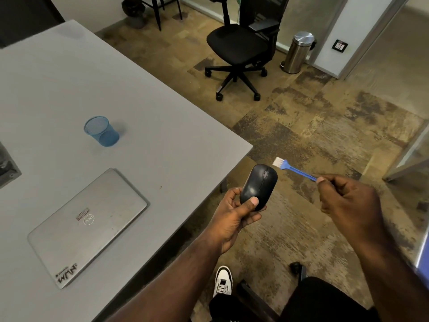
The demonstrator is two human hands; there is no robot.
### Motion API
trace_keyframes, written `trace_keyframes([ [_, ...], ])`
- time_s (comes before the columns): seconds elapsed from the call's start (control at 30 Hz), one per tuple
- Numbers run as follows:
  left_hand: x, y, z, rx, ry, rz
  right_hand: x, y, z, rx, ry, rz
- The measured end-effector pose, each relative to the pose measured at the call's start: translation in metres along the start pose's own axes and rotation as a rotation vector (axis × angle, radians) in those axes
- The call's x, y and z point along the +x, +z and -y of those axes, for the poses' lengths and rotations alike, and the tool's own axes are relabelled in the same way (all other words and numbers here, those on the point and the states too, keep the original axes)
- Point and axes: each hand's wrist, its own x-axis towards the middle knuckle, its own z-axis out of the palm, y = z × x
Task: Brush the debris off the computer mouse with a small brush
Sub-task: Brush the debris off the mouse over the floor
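A black computer mouse (259, 185) is held in the air past the table's corner, top side up, with my left hand (234, 214) gripping its near end, thumb on top. My right hand (346, 196) pinches the end of a small blue brush (296, 169). Its white bristles point left and hover just above and to the right of the mouse's front, a small gap apart from it.
A grey table (139, 112) at the left carries a closed silver laptop (88, 226) and a blue mesh cup (101, 131). A black office chair (241, 47) and a steel bin (298, 52) stand on the carpet beyond. My shoe (222, 282) is below.
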Motion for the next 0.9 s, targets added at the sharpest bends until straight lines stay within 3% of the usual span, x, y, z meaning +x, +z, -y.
trace_keyframes([
  [0.13,0.0,-0.004,-0.003,0.001,0.005,0.0,-0.005,0.009,0.006,-0.072,-0.068,0.135],
  [0.27,-0.001,-0.007,-0.004,0.012,-0.007,-0.004,0.006,0.01,0.003,-0.142,-0.002,0.002],
  [0.37,-0.001,-0.011,-0.006,0.008,-0.013,-0.013,0.003,0.017,0.005,0.009,-0.036,0.088],
  [0.43,-0.001,-0.013,-0.008,0.0,-0.02,-0.022,0.001,0.024,0.005,-0.064,-0.053,0.143],
  [0.53,-0.002,-0.015,-0.01,-0.01,-0.042,-0.041,0.011,0.033,-0.001,-0.097,0.024,0.031],
  [0.63,-0.004,-0.02,-0.013,-0.045,-0.04,-0.062,0.019,0.043,-0.002,0.233,0.172,0.029],
  [0.73,-0.006,-0.027,-0.019,-0.077,-0.021,-0.097,0.016,0.056,0.006,0.601,0.382,0.167],
  [0.9,-0.012,-0.038,-0.031,-0.027,0.03,-0.195,0.007,0.071,0.017,0.819,0.5,0.334],
])
